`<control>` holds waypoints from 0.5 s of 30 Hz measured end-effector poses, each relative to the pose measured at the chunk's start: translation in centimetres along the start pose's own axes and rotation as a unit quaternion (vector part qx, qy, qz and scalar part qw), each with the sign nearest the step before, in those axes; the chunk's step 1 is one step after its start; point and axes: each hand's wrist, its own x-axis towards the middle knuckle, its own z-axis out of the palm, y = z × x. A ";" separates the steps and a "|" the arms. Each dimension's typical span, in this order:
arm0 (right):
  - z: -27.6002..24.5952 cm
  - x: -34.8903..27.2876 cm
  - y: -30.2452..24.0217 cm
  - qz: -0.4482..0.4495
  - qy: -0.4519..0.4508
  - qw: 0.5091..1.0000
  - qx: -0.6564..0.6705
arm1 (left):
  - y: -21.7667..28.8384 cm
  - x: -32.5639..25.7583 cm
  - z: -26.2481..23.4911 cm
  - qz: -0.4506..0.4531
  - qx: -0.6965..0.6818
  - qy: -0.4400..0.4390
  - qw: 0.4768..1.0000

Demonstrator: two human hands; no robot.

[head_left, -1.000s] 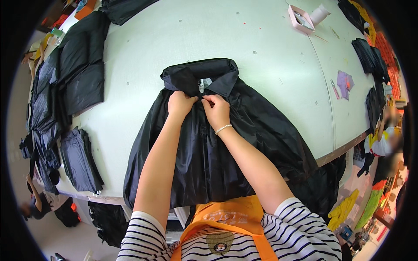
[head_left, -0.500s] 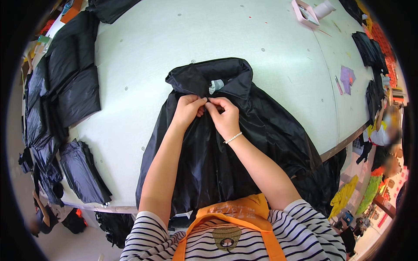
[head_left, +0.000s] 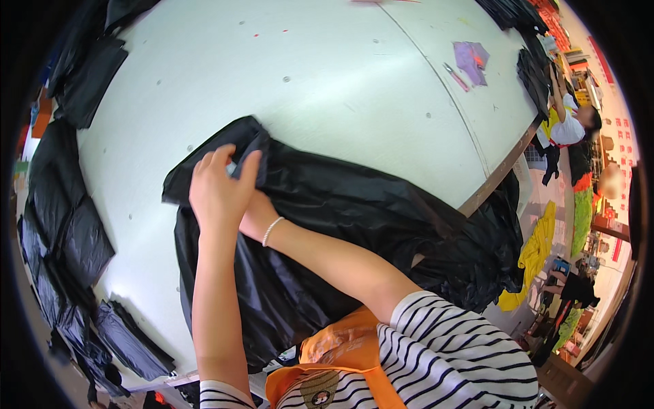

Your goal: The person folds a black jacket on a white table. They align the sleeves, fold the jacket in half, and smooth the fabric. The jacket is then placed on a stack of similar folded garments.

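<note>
A black jacket of thin shiny fabric lies in front of me, its collar at the far end and its lower part hanging past the table's near edge. Over the collar my left hand is raised with thumb and fingers apart, holding nothing that I can see. A bit of white label shows between its thumb and fingers. My right hand, below a bead bracelet, is at the jacket's upper front. Its fingers are hidden behind the left hand.
Black folded garments line the table's left side, with a smaller folded pile near the front. A purple cloth scrap and a pen-like tool lie at the far right. Beyond the right edge is another person.
The view has swung to the right. My hands, together at the jacket's front opening before, now overlap: the left has lifted and spread its fingers, the right sits behind it. The collar has turned.
</note>
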 end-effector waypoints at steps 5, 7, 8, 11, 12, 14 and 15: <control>-16.8 1.9 -5.5 -0.004 -0.366 0.919 -0.146 | 2.4 3.2 5.5 -0.095 0.163 -0.184 0.965; -25.3 4.6 -1.8 0.134 -0.163 0.970 -0.122 | 0.0 2.7 6.7 -0.103 0.148 -0.165 0.970; -28.8 6.3 5.8 0.096 0.061 0.990 -0.084 | 0.0 2.4 6.3 -0.105 0.104 -0.145 0.978; -44.5 10.2 19.8 0.055 0.304 0.859 -0.408 | 0.4 2.3 4.4 -0.102 -0.020 -0.127 0.986; -49.1 9.9 23.1 0.052 0.308 0.814 -0.489 | 0.2 2.4 3.8 -0.107 -0.073 -0.121 0.984; -54.7 9.4 28.7 0.097 0.239 0.771 -0.582 | 0.1 2.8 2.7 -0.157 -0.110 -0.125 0.974; -55.1 9.2 29.9 0.019 0.250 0.755 -0.606 | 0.3 2.8 2.0 -0.195 -0.116 -0.130 0.965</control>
